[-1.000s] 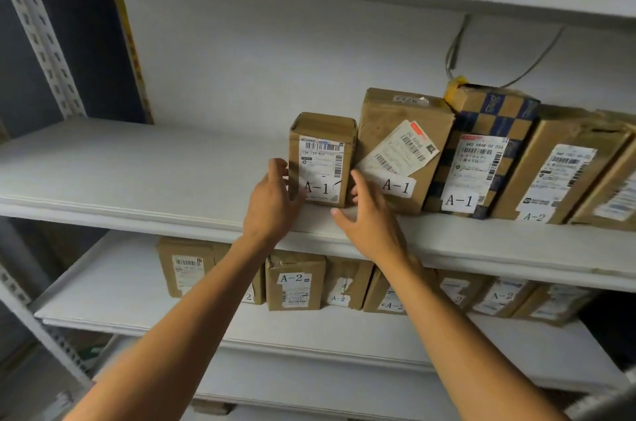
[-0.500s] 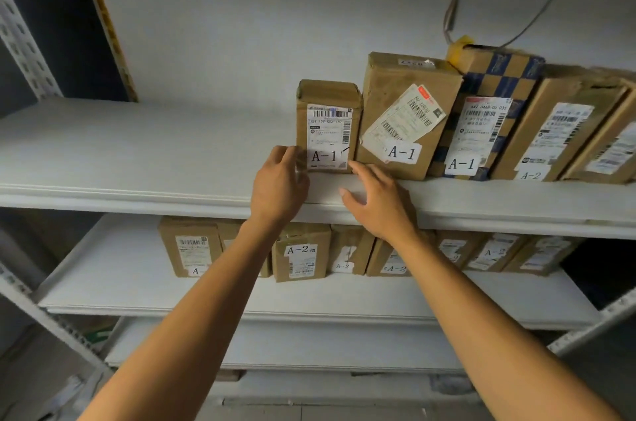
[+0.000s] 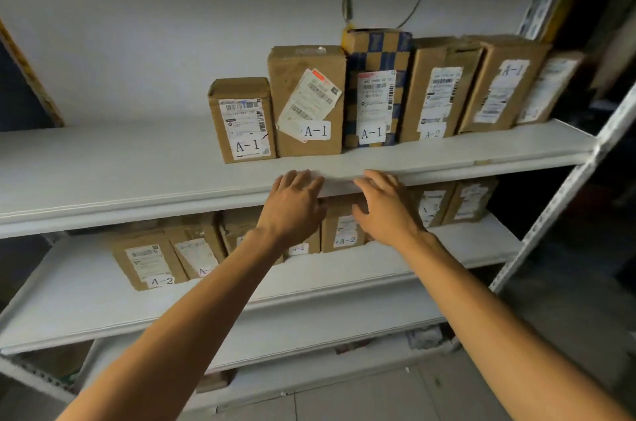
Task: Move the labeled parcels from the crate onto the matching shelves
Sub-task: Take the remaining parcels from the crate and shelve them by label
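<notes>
Both arms are stretched forward and upward toward the shelving. The left hand (image 3: 292, 210) is held palm-down with fingers loosely spread and nearly straight, its fingertips at the front lip of the upper shelf (image 3: 103, 176); nothing is held in it. The right hand (image 3: 387, 210) is posed likewise just beside it, fingers relaxed and slightly parted, also empty. The small A-1 parcel (image 3: 242, 119) is seen standing upright on the upper shelf, apart from both hands, touching the taller A-1 parcel (image 3: 308, 100) on its right, at the left end of a row of boxes. A row of A-2 parcels (image 3: 151, 260) is seen on the lower shelf (image 3: 69, 300).
</notes>
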`<state>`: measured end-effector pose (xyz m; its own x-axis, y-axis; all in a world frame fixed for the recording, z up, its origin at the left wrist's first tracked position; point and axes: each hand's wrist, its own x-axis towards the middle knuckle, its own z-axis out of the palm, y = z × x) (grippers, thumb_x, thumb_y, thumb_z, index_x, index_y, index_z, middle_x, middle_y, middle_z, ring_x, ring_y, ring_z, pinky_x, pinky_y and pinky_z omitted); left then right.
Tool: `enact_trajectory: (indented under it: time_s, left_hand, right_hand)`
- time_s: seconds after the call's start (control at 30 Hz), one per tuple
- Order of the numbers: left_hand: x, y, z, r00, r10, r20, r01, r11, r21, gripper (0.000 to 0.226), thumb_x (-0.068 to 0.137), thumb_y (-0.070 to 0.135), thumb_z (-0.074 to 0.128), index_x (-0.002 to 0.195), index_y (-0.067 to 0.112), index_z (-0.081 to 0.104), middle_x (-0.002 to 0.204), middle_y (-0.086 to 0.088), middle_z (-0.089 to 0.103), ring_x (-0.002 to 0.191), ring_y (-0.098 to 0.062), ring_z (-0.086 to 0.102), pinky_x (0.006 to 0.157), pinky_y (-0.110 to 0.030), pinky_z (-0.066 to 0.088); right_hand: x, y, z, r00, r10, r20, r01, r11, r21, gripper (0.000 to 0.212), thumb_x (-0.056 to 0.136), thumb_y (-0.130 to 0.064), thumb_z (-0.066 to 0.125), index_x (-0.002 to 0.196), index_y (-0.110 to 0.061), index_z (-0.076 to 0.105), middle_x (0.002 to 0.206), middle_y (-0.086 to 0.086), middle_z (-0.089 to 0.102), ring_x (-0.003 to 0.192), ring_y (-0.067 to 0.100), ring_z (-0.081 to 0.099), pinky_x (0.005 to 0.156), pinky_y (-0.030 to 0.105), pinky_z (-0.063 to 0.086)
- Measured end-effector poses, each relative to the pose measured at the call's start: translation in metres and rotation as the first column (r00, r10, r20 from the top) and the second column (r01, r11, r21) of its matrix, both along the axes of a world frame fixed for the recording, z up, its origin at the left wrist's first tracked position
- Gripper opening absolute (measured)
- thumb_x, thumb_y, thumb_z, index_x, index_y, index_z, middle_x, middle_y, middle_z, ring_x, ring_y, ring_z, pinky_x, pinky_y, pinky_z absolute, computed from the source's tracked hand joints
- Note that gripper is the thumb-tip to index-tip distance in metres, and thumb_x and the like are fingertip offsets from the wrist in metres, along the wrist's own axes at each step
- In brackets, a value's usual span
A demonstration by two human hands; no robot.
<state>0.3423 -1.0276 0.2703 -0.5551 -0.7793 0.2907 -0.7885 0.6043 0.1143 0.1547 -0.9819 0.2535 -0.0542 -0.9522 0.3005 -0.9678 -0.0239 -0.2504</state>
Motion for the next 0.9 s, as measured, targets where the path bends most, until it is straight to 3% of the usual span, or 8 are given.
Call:
enact_trajectory:
  time_s: [0.23, 0.37, 0.47, 0.57, 0.67, 0.8, 0.9]
  left_hand:
    - [-0.161, 0.073, -0.007, 0.953, -0.305, -0.002, 0.304, 0.952, 0.025, 0.051, 0.095, 0.043, 0.051, 0.141, 0.021, 0.049, 0.147, -0.008, 0.048, 0.135, -0.030, 0.041, 0.113, -0.041, 0.034]
    - [-0.264, 0.155, -0.028, 0.880, -0.472, -0.040, 0.474, 0.874, 0.110, 0.056, 0.097, 0.040, 0.050, 0.149, 0.020, 0.040, 0.154, -0.010, 0.040, 0.142, -0.033, 0.032, 0.117, -0.043, 0.028]
    - [-0.329, 0.234, -0.054, 0.794, -0.606, -0.038, 0.602, 0.777, 0.182, 0.054, 0.093, 0.035, 0.054, 0.143, 0.015, 0.048, 0.145, -0.013, 0.049, 0.134, -0.035, 0.042, 0.112, -0.040, 0.033]
    - [-0.387, 0.313, -0.081, 0.656, -0.754, 0.009, 0.731, 0.639, 0.240, 0.060, 0.086, 0.045, 0.044, 0.138, 0.018, 0.051, 0.136, -0.012, 0.054, 0.126, -0.037, 0.048, 0.106, -0.041, 0.040]
    - [-0.429, 0.392, -0.096, 0.511, -0.859, -0.022, 0.832, 0.488, 0.263, 0.056, 0.092, 0.042, 0.048, 0.143, 0.018, 0.046, 0.144, -0.011, 0.050, 0.133, -0.033, 0.044, 0.111, -0.041, 0.035]
    - [-0.461, 0.496, -0.112, 0.278, -0.959, -0.062, 0.933, 0.254, 0.257, 0.055, 0.095, 0.033, 0.058, 0.146, 0.016, 0.045, 0.148, -0.012, 0.046, 0.137, -0.031, 0.040, 0.113, -0.040, 0.031]
    - [-0.463, 0.568, -0.129, 0.095, -0.994, -0.057, 0.953, 0.075, 0.293, 0.052, 0.094, 0.030, 0.059, 0.143, 0.016, 0.048, 0.146, -0.012, 0.049, 0.135, -0.032, 0.042, 0.111, -0.041, 0.035]
  right_hand:
    - [-0.140, 0.140, -0.012, 0.928, -0.364, -0.082, 0.372, 0.921, 0.116, 0.055, 0.095, -0.041, 0.056, 0.142, -0.014, 0.044, 0.145, 0.008, 0.043, 0.130, 0.032, 0.042, 0.101, 0.043, 0.043]
    - [-0.210, 0.249, -0.027, 0.834, -0.550, -0.042, 0.550, 0.826, 0.121, 0.065, 0.092, -0.038, 0.060, 0.148, -0.015, 0.038, 0.141, 0.011, 0.047, 0.127, 0.035, 0.045, 0.101, 0.044, 0.043]
    - [-0.252, 0.342, -0.047, 0.734, -0.677, -0.050, 0.675, 0.720, 0.163, 0.070, 0.091, -0.039, 0.060, 0.151, -0.013, 0.035, 0.139, 0.013, 0.050, 0.127, 0.034, 0.047, 0.103, 0.044, 0.042]
    - [-0.278, 0.435, -0.068, 0.591, -0.806, -0.047, 0.799, 0.576, 0.171, 0.069, 0.089, -0.038, 0.061, 0.149, -0.012, 0.038, 0.137, 0.015, 0.052, 0.126, 0.037, 0.048, 0.099, 0.045, 0.045]
    - [-0.285, 0.520, -0.091, 0.437, -0.899, -0.003, 0.888, 0.431, 0.161, 0.067, 0.086, -0.038, 0.059, 0.145, -0.008, 0.046, 0.134, 0.021, 0.054, 0.119, 0.044, 0.053, 0.094, 0.049, 0.047]
    - [-0.265, 0.626, -0.118, 0.143, -0.989, 0.047, 0.956, 0.150, 0.251, 0.070, 0.096, -0.043, 0.053, 0.156, -0.018, 0.026, 0.156, 0.012, 0.034, 0.140, 0.033, 0.035, 0.112, 0.045, 0.034]
    - [-0.228, 0.697, -0.132, -0.118, -0.982, 0.148, 0.947, -0.067, 0.314, 0.071, 0.094, -0.035, 0.058, 0.155, -0.014, 0.027, 0.155, 0.016, 0.034, 0.140, 0.037, 0.034, 0.115, 0.047, 0.031]
